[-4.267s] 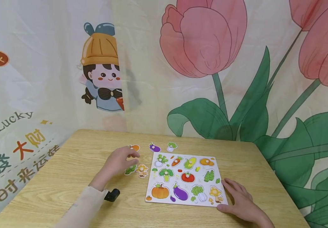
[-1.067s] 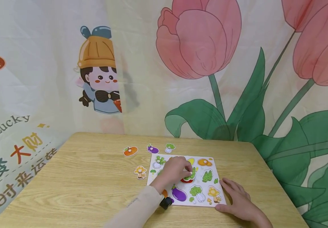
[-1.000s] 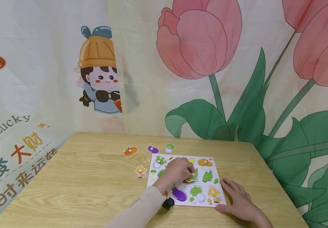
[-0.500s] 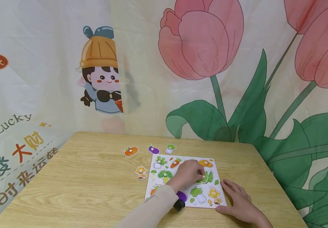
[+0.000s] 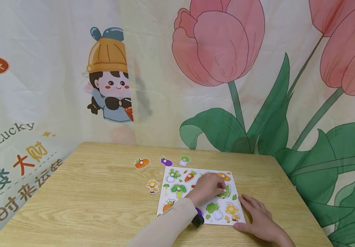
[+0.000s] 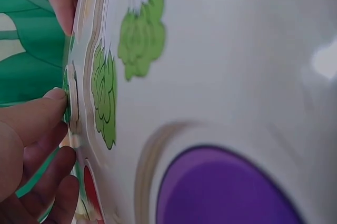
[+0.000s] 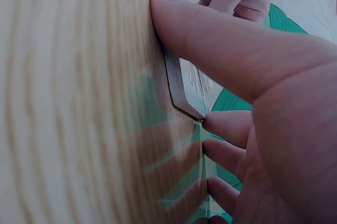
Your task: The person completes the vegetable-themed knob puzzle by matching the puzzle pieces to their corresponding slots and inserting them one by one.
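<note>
A white knobbed puzzle board [image 5: 203, 219] printed with vegetables lies on the wooden table. My left hand [image 5: 209, 188] reaches across it and pinches the knob of a green vegetable puzzle piece [image 5: 225, 192], low over the matching green picture at the board's right side. In the left wrist view, this green piece [image 6: 73, 98] is seen edge-on, close to the board's face, with the thumb at it. My right hand [image 5: 259, 218] rests at the board's near right corner, thumb along the near edge and fingers at the right edge; the right wrist view shows the board's corner [image 7: 184, 90] between them.
Loose pieces lie beyond and left of the board: a pumpkin [image 5: 142, 163], an eggplant [image 5: 166, 161], a leafy green [image 5: 185, 160] and a mushroom [image 5: 152, 186]. Broccoli [image 5: 178, 190] and carrot [image 5: 190, 176] pieces sit in the board. A printed curtain hangs behind the table [image 5: 81, 192].
My left hand took the green piece from the table left of the board and carried it right, over the tomato, to the green picture. My right hand stayed at the corner.
</note>
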The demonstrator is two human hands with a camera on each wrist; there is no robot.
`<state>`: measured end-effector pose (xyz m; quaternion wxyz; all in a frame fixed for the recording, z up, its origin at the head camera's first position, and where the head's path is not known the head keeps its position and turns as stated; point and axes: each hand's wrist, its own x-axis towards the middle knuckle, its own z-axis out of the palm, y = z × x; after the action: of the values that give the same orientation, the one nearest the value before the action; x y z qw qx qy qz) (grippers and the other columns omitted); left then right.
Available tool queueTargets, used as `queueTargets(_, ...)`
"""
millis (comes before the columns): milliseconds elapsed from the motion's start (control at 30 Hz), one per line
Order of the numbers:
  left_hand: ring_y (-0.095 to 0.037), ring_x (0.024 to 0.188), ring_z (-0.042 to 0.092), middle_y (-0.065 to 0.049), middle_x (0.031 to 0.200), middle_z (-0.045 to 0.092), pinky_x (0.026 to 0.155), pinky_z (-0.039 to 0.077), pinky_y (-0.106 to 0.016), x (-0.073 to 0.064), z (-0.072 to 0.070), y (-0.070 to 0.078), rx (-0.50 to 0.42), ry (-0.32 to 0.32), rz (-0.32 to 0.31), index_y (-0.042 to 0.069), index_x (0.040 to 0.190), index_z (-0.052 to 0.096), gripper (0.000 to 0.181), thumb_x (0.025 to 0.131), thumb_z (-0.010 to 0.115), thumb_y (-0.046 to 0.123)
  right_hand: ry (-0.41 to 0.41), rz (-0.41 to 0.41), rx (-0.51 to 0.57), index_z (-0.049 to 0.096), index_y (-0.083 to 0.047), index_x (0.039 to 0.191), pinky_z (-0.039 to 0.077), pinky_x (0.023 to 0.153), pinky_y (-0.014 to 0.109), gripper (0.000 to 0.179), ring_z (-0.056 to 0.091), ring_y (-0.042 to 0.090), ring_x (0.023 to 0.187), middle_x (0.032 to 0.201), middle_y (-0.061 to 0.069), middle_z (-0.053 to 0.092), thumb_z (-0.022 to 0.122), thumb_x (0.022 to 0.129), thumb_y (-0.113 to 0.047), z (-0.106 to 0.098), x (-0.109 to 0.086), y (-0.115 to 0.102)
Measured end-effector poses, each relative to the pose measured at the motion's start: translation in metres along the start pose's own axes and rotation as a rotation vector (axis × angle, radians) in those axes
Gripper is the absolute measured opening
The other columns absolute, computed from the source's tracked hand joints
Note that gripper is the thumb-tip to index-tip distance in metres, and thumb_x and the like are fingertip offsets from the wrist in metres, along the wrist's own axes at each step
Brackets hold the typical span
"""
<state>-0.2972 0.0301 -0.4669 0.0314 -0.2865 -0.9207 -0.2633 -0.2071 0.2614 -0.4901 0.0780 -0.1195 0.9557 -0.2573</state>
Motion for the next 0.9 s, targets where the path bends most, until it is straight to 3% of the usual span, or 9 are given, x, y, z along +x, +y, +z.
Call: queueTargets(900, -0.002, 0.077, 0.051, 0.016, 0.077, 0.06, 0.076, 0.042, -0.021, 0.0076, 0.0067, 0.0016, 0.009, 0.015, 0.001, 0.024, 0.086, 0.079, 0.01, 0.094, 0.083, 0.025, 0.01, -0.01, -0.021, 0.041, -0.007, 0.163, 0.026, 0.107, 0.082, 0.104, 0.024, 0.054, 0.151, 0.169, 0.02, 0.032, 0.082, 0.085, -0.062, 0.0022, 0.0021, 0.0031)
